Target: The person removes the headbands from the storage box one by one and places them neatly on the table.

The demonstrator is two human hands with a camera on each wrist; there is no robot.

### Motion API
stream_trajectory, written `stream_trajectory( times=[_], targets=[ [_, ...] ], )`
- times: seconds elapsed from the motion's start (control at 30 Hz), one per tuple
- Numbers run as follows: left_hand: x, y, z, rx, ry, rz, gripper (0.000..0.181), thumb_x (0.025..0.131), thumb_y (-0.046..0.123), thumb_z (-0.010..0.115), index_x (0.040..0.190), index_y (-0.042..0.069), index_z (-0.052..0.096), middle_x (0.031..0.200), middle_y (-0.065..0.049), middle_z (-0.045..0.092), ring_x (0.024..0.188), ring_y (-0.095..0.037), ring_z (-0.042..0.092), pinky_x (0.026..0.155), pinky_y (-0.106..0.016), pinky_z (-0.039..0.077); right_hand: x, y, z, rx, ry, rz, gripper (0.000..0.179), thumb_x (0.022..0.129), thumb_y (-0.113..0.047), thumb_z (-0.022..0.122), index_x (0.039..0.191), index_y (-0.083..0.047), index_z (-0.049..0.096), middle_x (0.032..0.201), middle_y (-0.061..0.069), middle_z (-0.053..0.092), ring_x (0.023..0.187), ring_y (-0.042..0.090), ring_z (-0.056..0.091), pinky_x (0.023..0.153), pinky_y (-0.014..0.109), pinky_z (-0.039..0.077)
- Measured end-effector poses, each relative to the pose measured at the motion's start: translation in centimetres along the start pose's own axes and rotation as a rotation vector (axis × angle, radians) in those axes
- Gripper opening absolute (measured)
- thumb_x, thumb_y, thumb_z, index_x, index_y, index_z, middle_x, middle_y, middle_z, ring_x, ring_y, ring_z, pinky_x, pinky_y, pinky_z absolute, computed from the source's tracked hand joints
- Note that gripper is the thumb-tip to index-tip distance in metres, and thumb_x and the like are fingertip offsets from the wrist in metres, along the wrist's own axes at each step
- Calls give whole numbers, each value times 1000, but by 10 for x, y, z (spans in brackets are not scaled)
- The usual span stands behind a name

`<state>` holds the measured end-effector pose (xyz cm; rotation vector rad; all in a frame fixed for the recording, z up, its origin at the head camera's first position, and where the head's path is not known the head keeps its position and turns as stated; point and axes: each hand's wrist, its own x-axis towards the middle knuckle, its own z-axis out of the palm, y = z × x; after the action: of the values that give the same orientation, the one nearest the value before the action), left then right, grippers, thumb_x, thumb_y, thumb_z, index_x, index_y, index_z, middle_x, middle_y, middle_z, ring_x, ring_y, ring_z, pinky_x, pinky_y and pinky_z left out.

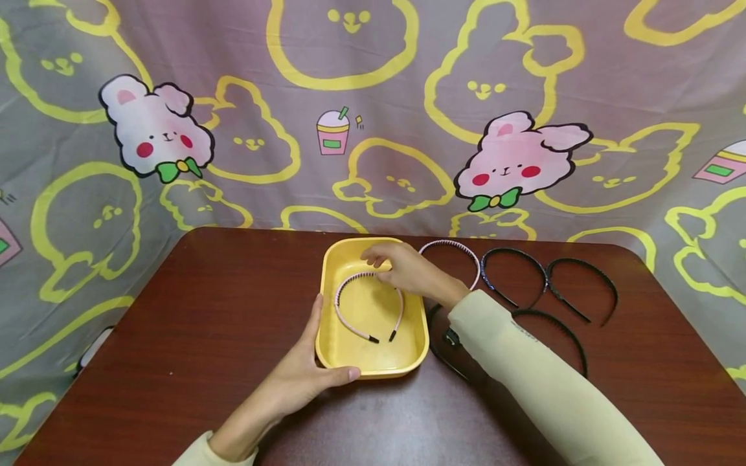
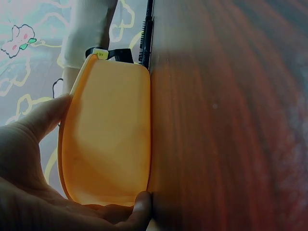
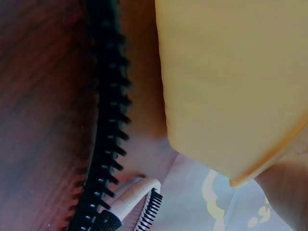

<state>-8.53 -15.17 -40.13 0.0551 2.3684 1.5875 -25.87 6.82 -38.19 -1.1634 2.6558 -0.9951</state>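
Observation:
A pale pink headband [image 1: 340,310] with dark teeth lies inside a yellow plastic bin [image 1: 423,323], its two black-tipped ends pointing toward me. My left hand [image 1: 300,378] grips the bin at its near left corner, thumb over the front rim and fingers along the side. In the left wrist view, fingertips [image 2: 140,204] curl round the bin's lower edge. Over the bin's far right part hangs my right hand [image 1: 408,268], palm down with loosely bent fingers. It overlaps the top of the pink headband's arch and hides part of it.
Right of the bin lie another pink headband [image 1: 478,265], a black one with blue glitter [image 1: 489,281] and a plain dark one [image 1: 613,285]. Nearer me, a toothed black headband [image 1: 577,336] is partly hidden by my right sleeve [image 1: 542,369]. A patterned curtain [image 1: 384,110] hangs behind the table.

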Motion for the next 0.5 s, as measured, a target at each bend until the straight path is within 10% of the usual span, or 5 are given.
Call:
stream_trajectory(
  times=[0.5],
  targets=[
    [1,0,0,-15,0,9,136,79,30,92,168,35,-11,177,-7,6,161,-34,16,130,-60,12,17,4,0,-38,-84,32,37,88,8,66,125,2,72,116,18,75,108,31,71,99,45,58]
  ],
)
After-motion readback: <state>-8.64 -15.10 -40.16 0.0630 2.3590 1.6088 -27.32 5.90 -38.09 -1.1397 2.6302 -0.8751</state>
